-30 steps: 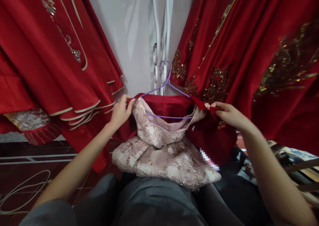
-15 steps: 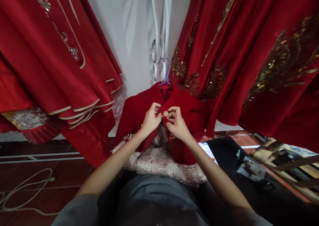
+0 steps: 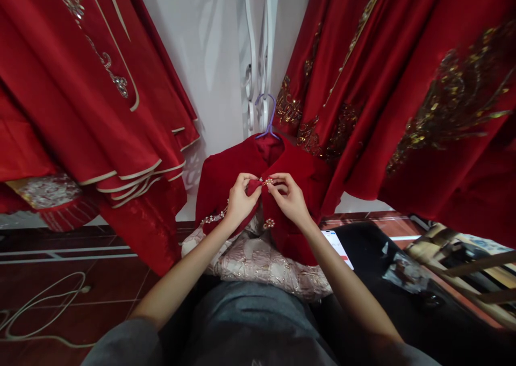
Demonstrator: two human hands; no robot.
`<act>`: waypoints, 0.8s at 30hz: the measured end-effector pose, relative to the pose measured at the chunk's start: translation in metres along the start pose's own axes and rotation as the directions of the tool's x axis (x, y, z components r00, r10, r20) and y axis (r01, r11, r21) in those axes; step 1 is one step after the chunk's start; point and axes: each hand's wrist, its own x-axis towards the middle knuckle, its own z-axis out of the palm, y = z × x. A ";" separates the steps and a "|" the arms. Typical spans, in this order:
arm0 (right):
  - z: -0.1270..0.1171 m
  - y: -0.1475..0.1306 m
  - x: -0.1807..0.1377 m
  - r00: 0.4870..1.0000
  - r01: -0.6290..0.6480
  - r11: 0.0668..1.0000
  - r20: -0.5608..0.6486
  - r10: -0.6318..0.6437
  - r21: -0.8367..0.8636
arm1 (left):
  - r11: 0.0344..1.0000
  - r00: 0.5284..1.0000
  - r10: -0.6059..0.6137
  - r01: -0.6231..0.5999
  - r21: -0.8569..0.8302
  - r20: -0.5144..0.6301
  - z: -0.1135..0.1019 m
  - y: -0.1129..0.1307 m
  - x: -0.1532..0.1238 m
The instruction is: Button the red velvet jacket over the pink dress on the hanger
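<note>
A short red velvet jacket (image 3: pixel 306 178) hangs on a purple wire hanger (image 3: pixel 269 120) over a pale pink brocade dress (image 3: pixel 266 264). My left hand (image 3: pixel 241 198) and my right hand (image 3: pixel 287 195) meet at the jacket's front, just below the collar. Both are closed in a pinch on the two front edges around a small gold and pearl clasp (image 3: pixel 266 181). A second gold clasp (image 3: pixel 268 223) shows lower on the jacket. The hanger's hook catches on white ironwork (image 3: pixel 258 59).
Red embroidered gowns hang at the left (image 3: pixel 80 86) and at the right (image 3: pixel 403 86). A white cord (image 3: pixel 36 312) lies looped on the dark red floor tiles. A phone (image 3: pixel 337 243) and dark clutter sit low at the right.
One second ago my hands held the jacket's fronts wide apart, baring the pink dress. They have since drawn both fronts together at the middle and now pinch at the top clasp.
</note>
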 end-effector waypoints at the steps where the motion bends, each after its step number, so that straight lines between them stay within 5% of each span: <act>1: 0.000 0.002 0.001 1.000 -0.006 1.000 0.002 0.006 0.007 | 1.000 1.000 -0.006 0.006 -0.007 0.009 -0.001 -0.001 0.000; 8: -0.003 0.000 0.002 1.000 -0.020 0.996 -0.019 0.022 0.089 | 0.999 0.993 -0.025 0.029 -0.029 0.117 -0.005 -0.004 0.006; 18: -0.011 -0.005 0.003 1.000 0.000 0.997 0.005 -0.001 0.080 | 0.981 0.989 0.024 -0.051 0.188 0.146 -0.009 0.009 0.010; 24: -0.009 -0.004 0.000 0.999 0.022 1.000 -0.024 -0.021 0.014 | 0.944 0.955 0.068 -0.156 0.292 0.290 -0.014 0.021 0.011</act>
